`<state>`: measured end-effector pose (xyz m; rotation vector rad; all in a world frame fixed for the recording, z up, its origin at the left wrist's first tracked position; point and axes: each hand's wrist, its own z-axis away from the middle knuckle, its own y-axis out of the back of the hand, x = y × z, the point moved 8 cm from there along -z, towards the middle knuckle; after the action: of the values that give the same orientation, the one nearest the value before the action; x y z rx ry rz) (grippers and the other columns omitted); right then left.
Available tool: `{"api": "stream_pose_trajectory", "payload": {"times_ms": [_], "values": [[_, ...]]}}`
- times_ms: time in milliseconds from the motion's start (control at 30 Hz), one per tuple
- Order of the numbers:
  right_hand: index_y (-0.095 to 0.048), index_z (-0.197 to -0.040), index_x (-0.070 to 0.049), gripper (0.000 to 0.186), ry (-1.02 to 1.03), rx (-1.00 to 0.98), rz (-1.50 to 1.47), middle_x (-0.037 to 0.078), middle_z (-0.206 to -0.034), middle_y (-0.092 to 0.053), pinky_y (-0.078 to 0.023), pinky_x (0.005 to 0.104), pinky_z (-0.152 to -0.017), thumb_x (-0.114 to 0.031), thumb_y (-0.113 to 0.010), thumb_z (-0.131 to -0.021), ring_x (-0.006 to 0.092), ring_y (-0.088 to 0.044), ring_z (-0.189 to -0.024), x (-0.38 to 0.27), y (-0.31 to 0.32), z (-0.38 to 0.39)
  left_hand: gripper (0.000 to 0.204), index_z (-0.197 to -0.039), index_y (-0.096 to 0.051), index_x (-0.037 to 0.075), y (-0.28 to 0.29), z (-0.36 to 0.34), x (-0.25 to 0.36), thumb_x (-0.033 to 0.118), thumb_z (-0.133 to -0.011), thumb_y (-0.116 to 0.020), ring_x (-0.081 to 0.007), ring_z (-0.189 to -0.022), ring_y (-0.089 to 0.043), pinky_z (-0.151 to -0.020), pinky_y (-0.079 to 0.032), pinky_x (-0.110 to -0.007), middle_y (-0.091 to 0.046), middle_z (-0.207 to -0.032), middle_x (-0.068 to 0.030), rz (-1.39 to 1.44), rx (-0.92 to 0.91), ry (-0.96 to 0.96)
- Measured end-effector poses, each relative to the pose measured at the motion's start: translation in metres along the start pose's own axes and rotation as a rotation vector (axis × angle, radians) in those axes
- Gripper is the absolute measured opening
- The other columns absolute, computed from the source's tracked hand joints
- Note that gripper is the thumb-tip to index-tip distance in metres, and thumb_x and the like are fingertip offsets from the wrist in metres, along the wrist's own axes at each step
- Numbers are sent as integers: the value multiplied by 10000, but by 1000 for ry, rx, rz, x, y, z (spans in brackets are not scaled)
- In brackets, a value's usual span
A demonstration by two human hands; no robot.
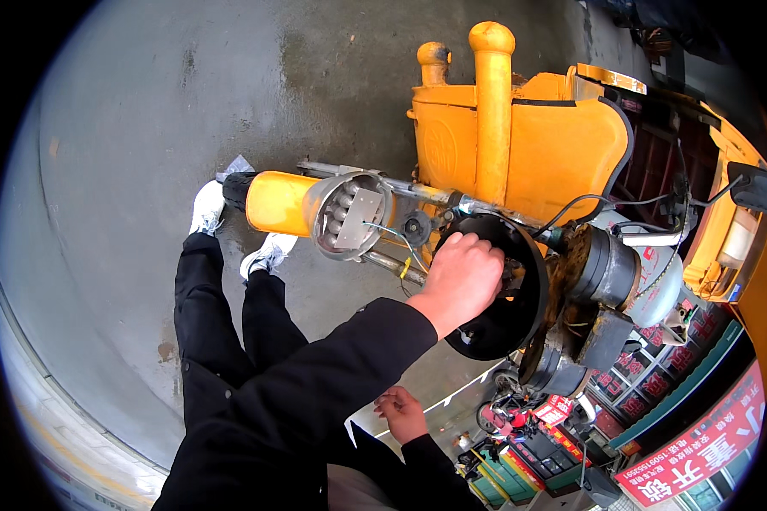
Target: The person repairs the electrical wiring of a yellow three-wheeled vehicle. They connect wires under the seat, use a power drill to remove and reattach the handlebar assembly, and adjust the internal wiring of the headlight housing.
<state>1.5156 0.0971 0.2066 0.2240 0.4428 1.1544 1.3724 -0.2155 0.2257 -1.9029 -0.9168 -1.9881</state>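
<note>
My left hand (464, 277) reaches into a round black headlight housing (533, 294) on a yellow motor vehicle's front end. Its knuckles are bent and closed; the fingertips and whatever they grip are hidden inside the bowl. A round silver headlamp unit (322, 213) rests by the yellow front fender (277, 203), out of the housing. Thin wires (396, 232) run from its metal plate toward the housing. Lower down and apart from the vehicle, my right hand (402, 413) has its fingers curled in; anything between them is too small to make out.
Two round black gauges (603, 262) sit beyond the housing. A yellow body panel (562, 149) and a thick yellow post (492, 119) rise beside the fork. My shoes (206, 209) stand near the front wheel on wet concrete (145, 170). A red sign (699, 443) is at lower right.
</note>
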Motion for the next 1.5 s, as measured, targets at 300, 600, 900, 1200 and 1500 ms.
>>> {"api": "stream_pose_trajectory", "payload": {"times_ms": [300, 600, 900, 1200, 1500], "values": [[-599, -1130, -18, 225, -50, -6, 58, 83, -906, -677, -526, 280, -695, -127, -566, -936, 149, -659, -778, 20, 37, -19, 115, -833, -650, 64, 9, 9, 6, 127, -741, -680, -262, -857, -562, -777, -443, -376, -582, -813, -69, 85, 62, -129], [-595, -1125, 11, 218, -62, -17, 41, 96, -914, -677, -544, 303, -711, -99, -538, -945, 172, -668, -800, 45, 41, -14, 80, -777, -672, 99, 2, 7, 31, 106, -708, -631, -235, -849, -545, -742, -425, -336, -532, -811, -52, -28, -12, -352], [-601, -1137, -20, 236, -115, -44, 24, 95, -929, -681, -531, 294, -686, -142, -553, -941, 159, -667, -801, 82, 31, -13, 117, -817, -718, 121, -8, 7, 20, 113, -730, -640, -224, -883, -547, -773, -415, -342, -559, -813, -37, -20, -78, -195], [-602, -1128, -27, 226, -123, -51, 7, 94, -920, -681, -531, 299, -676, -129, -559, -930, 164, -667, -793, 85, 19, -12, 120, -856, -722, 115, 3, 17, -15, 173, -752, -704, -270, -925, -563, -856, -440, -384, -585, -830, -58, 272, -258, -69], [-592, -1132, -13, 221, -96, -55, -9, 89, -904, -676, -544, 299, -691, -112, -523, -947, 166, -664, -785, 72, 6, -10, 224, -912, -611, 26, 9, 19, 37, 147, -736, -680, -302, -908, -580, -816, -456, -383, -595, -902, -116, 20, -52, -228]]}}
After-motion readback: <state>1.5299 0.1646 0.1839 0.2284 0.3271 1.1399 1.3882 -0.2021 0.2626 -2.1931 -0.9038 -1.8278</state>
